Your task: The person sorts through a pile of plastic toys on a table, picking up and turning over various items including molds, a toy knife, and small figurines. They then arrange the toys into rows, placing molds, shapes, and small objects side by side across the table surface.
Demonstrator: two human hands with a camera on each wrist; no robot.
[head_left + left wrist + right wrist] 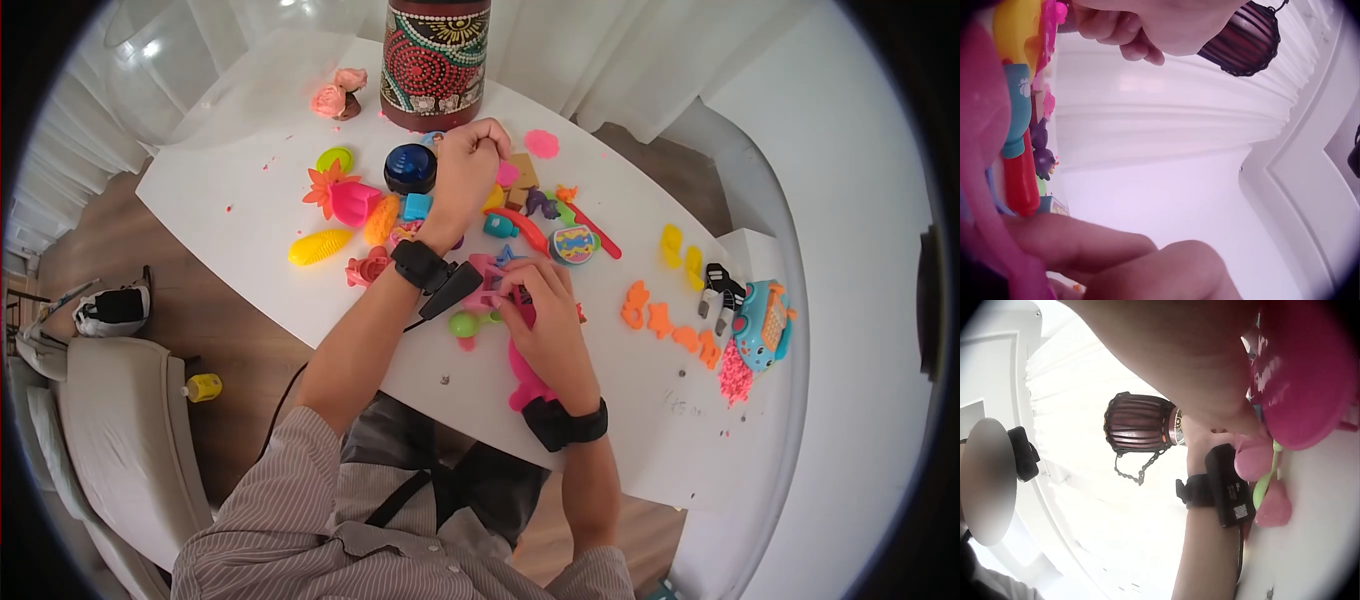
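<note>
My left hand is over the toys near the drum, its fingers curled; its fingertips are hidden, so whether it grips anything is unclear. In the left wrist view, this hand is beside a yellow toy. Bent fingers of my right hand hold a pink toy near the table's front. That pink toy crosses in front of the right fingers in the left wrist view. A magenta piece lies under the right palm; in the right wrist view it is beside my right hand.
A patterned drum stands at the back beside pink flowers. A dark blue round object, a yellow toy and a red stick lie about. Orange shapes and a light blue toy are at the right.
</note>
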